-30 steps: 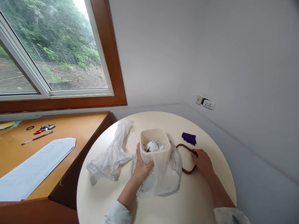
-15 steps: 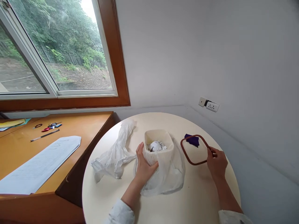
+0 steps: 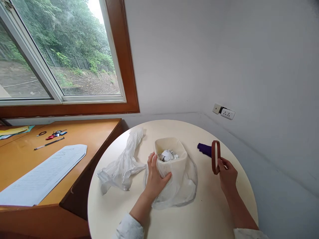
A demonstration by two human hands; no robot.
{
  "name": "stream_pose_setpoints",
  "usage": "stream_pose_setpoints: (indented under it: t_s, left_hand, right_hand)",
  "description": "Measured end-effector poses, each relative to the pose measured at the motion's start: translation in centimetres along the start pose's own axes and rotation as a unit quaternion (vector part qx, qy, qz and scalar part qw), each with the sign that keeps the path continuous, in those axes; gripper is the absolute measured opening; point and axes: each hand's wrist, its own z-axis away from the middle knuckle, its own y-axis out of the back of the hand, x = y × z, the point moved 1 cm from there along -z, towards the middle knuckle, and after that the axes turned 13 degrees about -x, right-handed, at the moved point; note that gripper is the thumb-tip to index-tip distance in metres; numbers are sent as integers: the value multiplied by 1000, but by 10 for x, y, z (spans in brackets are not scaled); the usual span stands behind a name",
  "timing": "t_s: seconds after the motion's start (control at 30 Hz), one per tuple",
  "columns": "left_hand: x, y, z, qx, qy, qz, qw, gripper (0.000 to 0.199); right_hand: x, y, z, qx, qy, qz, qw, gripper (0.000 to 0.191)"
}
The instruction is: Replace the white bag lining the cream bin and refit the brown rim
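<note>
A small cream bin (image 3: 171,142) stands upright on the round table, lined with a thin white plastic bag (image 3: 178,189) folded down over its outside. Crumpled white paper (image 3: 168,155) lies inside it. My left hand (image 3: 155,176) grips the bin's near left side through the bag, thumb across the front. Off to the right, my right hand (image 3: 227,172) is closed on a brown rounded-square ring (image 3: 213,158), held above the table and seen nearly edge-on. Behind the ring lies a dark purple bundle (image 3: 204,149), partly hidden.
Another crumpled white plastic bag (image 3: 124,166) lies left of the bin on the round table (image 3: 112,212). An orange-brown desk (image 3: 99,127) at left holds papers (image 3: 47,176), a pen (image 3: 49,143) and keys (image 3: 58,133). Walls and a socket (image 3: 227,113) are behind and right.
My right hand has turned the brown ring from nearly face-on to nearly edge-on and shifted slightly left. My left hand stays on the bin, which has barely moved.
</note>
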Motion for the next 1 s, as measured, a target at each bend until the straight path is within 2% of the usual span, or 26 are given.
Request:
stream_pose_setpoints:
  t_s: [0.73,0.9,1.0]
  left_hand:
    - [2,2,0,5,-5,-18,1000,91]
    - [5,9,1,-6,-50,-6,999,81]
    - [6,14,2,9,-87,9,996,70]
  right_hand:
    - [-4,-3,3,-4,-1,21,1000,51]
    - [-9,-3,6,-8,-12,26,1000,49]
    - [-10,-4,7,-10,-27,27,999,46]
